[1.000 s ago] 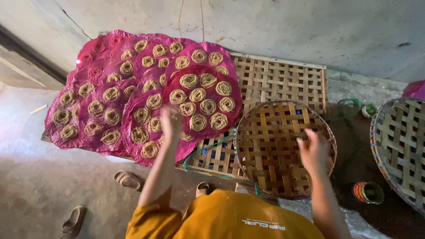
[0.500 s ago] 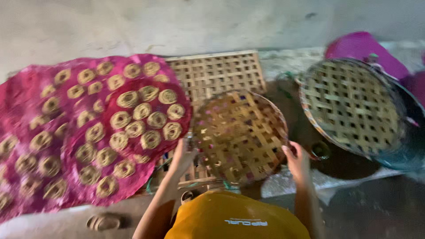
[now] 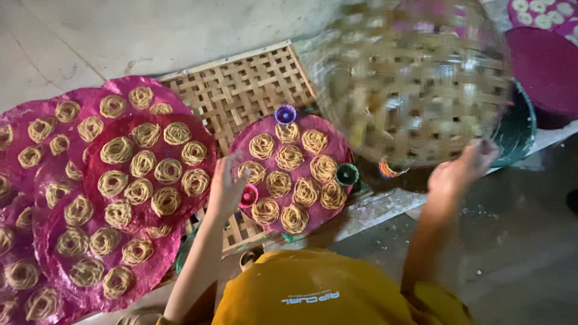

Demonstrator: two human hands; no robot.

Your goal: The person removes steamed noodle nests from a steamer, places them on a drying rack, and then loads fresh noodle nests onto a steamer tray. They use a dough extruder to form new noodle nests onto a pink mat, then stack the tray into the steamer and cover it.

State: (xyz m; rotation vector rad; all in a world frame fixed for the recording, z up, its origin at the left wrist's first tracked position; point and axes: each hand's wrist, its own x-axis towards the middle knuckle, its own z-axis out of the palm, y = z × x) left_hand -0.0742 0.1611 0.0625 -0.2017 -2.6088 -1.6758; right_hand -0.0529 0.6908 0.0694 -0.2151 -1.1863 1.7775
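On the concrete floor, your right hand grips the lifted round woven bamboo tray, your left hand hangs spread-fingered and empty beside the uncovered round magenta cloth of coiled noodle nests, and more such cloths lie filled at left.

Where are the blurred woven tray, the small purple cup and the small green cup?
woven tray [image 3: 415,84], head view, its lattice middle
purple cup [image 3: 285,114], head view, its rim
green cup [image 3: 347,174], head view, its centre

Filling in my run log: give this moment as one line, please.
right hand: lifting woven tray, blurred | left hand: open above pink cloth round | noodle coils: uncovered on it
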